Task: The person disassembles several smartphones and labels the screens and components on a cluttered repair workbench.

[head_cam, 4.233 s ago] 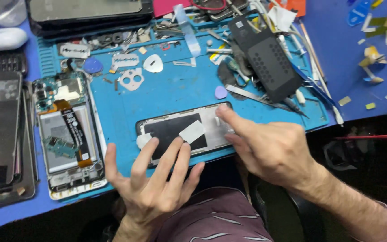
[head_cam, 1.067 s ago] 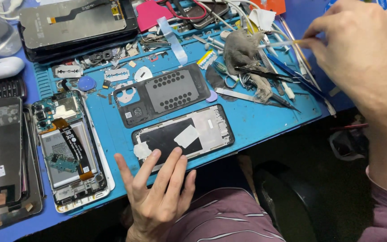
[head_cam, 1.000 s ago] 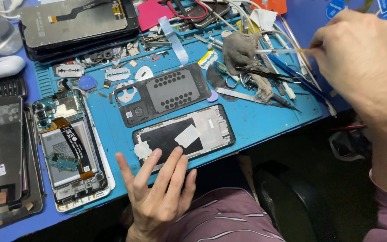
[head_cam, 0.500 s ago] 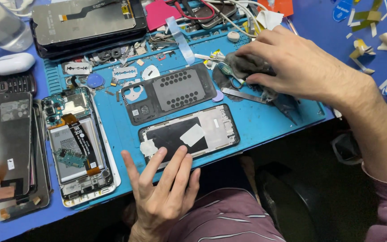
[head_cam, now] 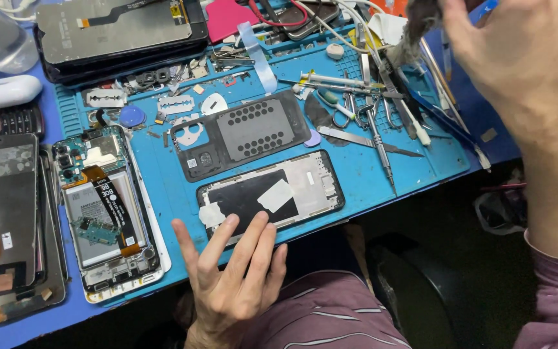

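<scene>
1. Head view: my left hand (head_cam: 237, 274) lies palm up at the near edge of the blue work mat (head_cam: 369, 171), fingers spread apart and holding nothing; its fingertips overlap the near edge of the phone frame (head_cam: 272, 197).
2. Head view: my right hand (head_cam: 518, 58) is raised at the upper right, above the mat's far right corner. Its fingers are pinched together on a grey frayed cloth (head_cam: 414, 22), which hangs clear of the mat.
3. Head view: the phone frame lies flat near the middle of the mat, with white patches on its dark panel.
4. Head view: a dark perforated back cover (head_cam: 243, 132) lies just behind the frame, close to it; I cannot tell whether they touch.
5. Head view: an opened phone (head_cam: 104, 216) with battery and orange flex exposed sits at the mat's left side.
6. Head view: tweezers, scissors and screwdrivers (head_cam: 369, 113) lie clustered below the raised cloth.
7. Head view: a dark display panel (head_cam: 121, 29) lies at the far left.
</scene>
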